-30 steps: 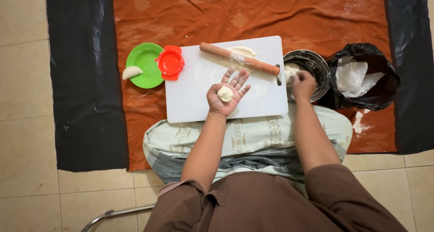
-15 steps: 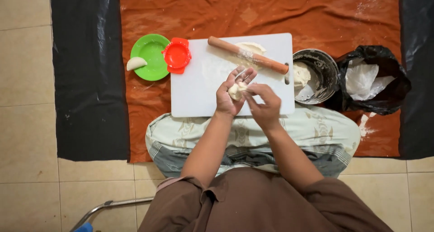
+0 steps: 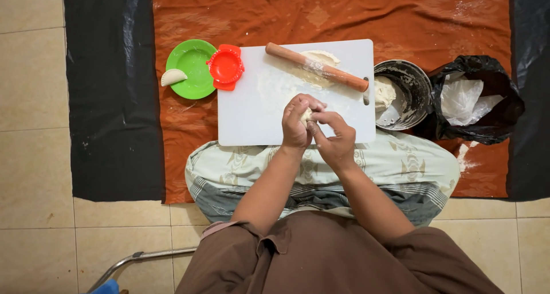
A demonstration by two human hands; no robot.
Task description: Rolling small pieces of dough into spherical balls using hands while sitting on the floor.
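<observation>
Dough piece (image 3: pixel 306 116) sat pinched between both hands, held just above the near half of the white cutting board (image 3: pixel 252 110), roughly at board centre-right.

Head view, the only 1:
- Left hand (image 3: pixel 298 125) cupped the dough from the left, fingers curled over its top. Clenched on the dough, not released.
- Right hand (image 3: pixel 335 136) came in from the right, thumb and forefinger tips pressed onto the same small lump. Also grasping it.
- Both forearms ran up from the lap and converged over the board; wrists were close, nearly touching. Elbows tucked in by the brown garment.
- Step in hand, my read: shaping or pinching a portion of dough in the fingers, before it goes down flat. Only a sliver of pale dough showed between the fingers, so its exact shape was hard to tell.
- Next move, judged: it would need a free spot of floured board and 1 hand freed for the rolling pin (image 3: pixel 316 67), which lay diagonally across the far side of the board on top of a flattened dough sheet (image 3: pixel 321 57).
- Red dumpling press (image 3: pixel 226 66) lay at the board's far-left corner, overlapping the green plate (image 3: pixel 192 69); 1 folded dumpling (image 3: pixel 172 76) rested at the plate's left rim.
- Metal bowl (image 3: pixel 409 90) with more dough stood just right of the board, black plastic bag (image 3: pixel 478 99) beside it.
- All of it lay on an orange cloth (image 3: pixel 189 128) spread on the floor.
</observation>
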